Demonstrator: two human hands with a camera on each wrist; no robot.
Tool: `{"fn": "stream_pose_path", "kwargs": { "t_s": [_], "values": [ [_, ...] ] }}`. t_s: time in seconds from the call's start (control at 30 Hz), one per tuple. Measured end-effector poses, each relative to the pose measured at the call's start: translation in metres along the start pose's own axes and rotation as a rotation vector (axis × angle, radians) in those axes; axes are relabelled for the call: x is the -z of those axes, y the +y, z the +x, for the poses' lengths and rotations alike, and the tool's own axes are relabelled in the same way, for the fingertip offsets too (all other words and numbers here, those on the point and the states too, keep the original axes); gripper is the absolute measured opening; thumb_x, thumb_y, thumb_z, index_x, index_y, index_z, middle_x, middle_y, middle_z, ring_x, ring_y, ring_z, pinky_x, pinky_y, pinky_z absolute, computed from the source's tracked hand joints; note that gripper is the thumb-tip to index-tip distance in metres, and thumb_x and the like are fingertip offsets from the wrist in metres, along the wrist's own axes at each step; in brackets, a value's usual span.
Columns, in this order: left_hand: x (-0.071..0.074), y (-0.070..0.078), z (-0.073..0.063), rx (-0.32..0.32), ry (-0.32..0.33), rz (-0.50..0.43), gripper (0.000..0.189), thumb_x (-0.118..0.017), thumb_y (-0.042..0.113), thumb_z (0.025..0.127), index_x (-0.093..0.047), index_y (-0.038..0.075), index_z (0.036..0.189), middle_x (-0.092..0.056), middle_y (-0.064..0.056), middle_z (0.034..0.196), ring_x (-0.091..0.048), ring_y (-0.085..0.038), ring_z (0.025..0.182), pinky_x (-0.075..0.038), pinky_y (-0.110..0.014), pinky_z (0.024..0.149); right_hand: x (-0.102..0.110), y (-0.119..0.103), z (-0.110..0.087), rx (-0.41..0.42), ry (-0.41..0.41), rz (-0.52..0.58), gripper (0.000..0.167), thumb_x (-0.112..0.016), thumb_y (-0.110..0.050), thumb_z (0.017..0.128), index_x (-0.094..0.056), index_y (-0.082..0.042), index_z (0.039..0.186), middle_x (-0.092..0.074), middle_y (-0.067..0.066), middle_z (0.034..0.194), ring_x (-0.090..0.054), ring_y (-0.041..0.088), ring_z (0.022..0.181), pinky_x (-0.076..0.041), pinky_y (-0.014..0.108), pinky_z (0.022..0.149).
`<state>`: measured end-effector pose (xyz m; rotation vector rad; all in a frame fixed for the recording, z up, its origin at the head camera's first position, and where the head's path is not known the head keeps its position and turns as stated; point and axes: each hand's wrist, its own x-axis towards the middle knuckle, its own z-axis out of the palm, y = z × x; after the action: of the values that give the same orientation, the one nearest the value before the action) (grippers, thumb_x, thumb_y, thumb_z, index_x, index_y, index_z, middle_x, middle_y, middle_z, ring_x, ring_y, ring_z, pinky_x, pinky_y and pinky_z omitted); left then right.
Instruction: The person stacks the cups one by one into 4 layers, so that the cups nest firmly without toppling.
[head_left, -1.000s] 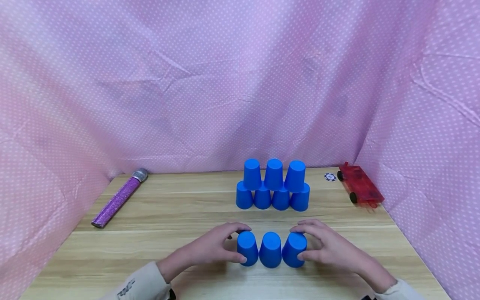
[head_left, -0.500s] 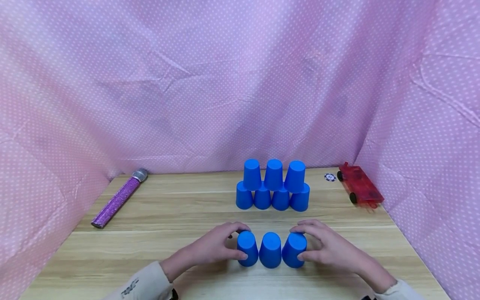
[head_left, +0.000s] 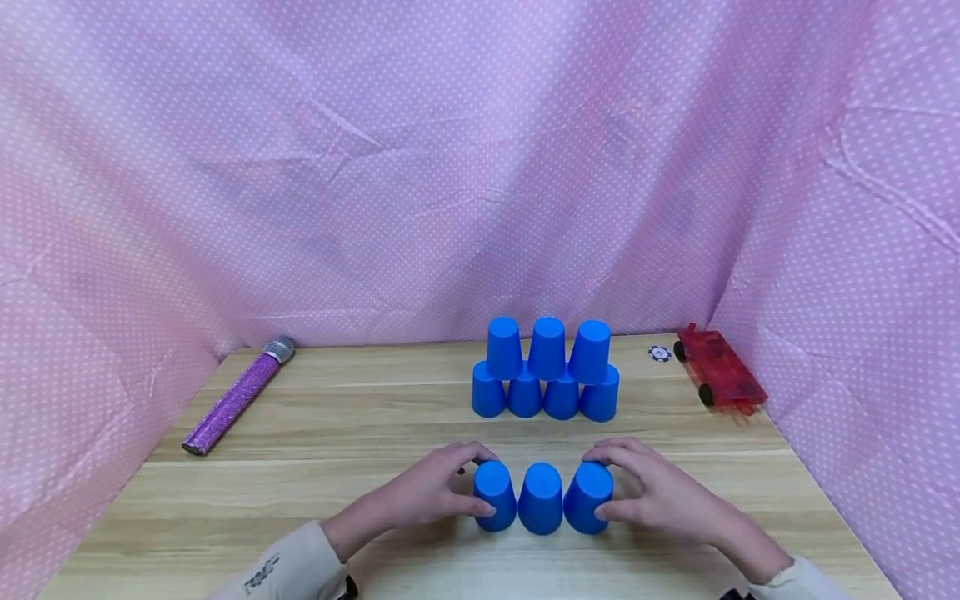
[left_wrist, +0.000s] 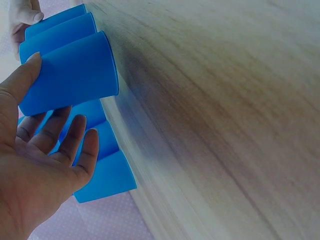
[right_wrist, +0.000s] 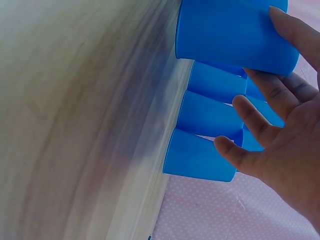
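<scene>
Three blue cups stand upside down in a row near the front of the table. My left hand (head_left: 431, 492) pinches the left cup (head_left: 495, 496), thumb on its near side and fingers on the far side. On the other end, my right hand (head_left: 660, 496) grips the right cup (head_left: 588, 498) the same way. Between them the middle cup (head_left: 541, 500) is untouched. In the left wrist view the thumb presses the left cup (left_wrist: 75, 75) while the lower fingers spread below it. The right wrist view shows thumb and fingertips on the right cup (right_wrist: 230, 37).
Behind the row stands a two-tier stack of blue cups (head_left: 549, 348), three on top of several. A purple microphone (head_left: 236, 400) lies at the left of the wooden table (head_left: 360, 417). A poker chip (head_left: 660, 354) and a red toy car (head_left: 722, 367) are at the back right.
</scene>
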<state>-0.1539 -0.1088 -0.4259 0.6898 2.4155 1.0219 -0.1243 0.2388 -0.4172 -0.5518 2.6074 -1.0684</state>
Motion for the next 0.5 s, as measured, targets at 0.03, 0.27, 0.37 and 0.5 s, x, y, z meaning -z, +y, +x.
{"fn": "stream_pose_path", "kwargs": {
  "t_s": [0.03, 0.27, 0.37, 0.5],
  "values": [
    [0.0003, 0.0003, -0.0002, -0.003, -0.001, 0.000, 0.049, -0.078, 0.048, 0.084, -0.057, 0.035, 0.127, -0.061, 0.010, 0.127, -0.054, -0.021, 0.126, -0.049, -0.054, 0.102, -0.0001, 0.0001, 0.0000, 0.000, 0.001, 0.000, 0.062, -0.081, -0.043, 0.082, -0.059, -0.020, 0.135, -0.052, 0.011, 0.143, -0.047, 0.042, 0.133, -0.042, 0.074, 0.099],
    [0.0018, 0.0005, -0.0003, -0.001, -0.005, -0.010, 0.047, -0.079, 0.046, 0.084, -0.058, 0.036, 0.125, -0.061, 0.012, 0.127, -0.054, -0.020, 0.126, -0.049, -0.053, 0.102, -0.0004, 0.0008, 0.0002, -0.003, 0.000, 0.012, 0.062, -0.081, -0.044, 0.081, -0.059, -0.019, 0.134, -0.053, 0.010, 0.142, -0.048, 0.040, 0.133, -0.040, 0.075, 0.099],
    [0.0021, 0.0006, -0.0005, -0.008, -0.005, -0.005, 0.047, -0.079, 0.046, 0.084, -0.058, 0.036, 0.125, -0.061, 0.011, 0.126, -0.053, -0.021, 0.126, -0.048, -0.054, 0.102, -0.0005, 0.0008, 0.0003, -0.003, 0.001, 0.015, 0.062, -0.081, -0.044, 0.081, -0.059, -0.018, 0.133, -0.053, 0.010, 0.141, -0.048, 0.040, 0.133, -0.040, 0.075, 0.099],
    [0.0022, 0.0006, -0.0007, -0.014, -0.007, 0.002, 0.046, -0.079, 0.046, 0.084, -0.058, 0.036, 0.124, -0.061, 0.012, 0.127, -0.053, -0.020, 0.126, -0.048, -0.053, 0.103, -0.0006, 0.0013, 0.0004, -0.004, -0.002, 0.025, 0.061, -0.081, -0.043, 0.081, -0.059, -0.018, 0.133, -0.054, 0.010, 0.141, -0.049, 0.040, 0.132, -0.040, 0.075, 0.100]
  ]
}}
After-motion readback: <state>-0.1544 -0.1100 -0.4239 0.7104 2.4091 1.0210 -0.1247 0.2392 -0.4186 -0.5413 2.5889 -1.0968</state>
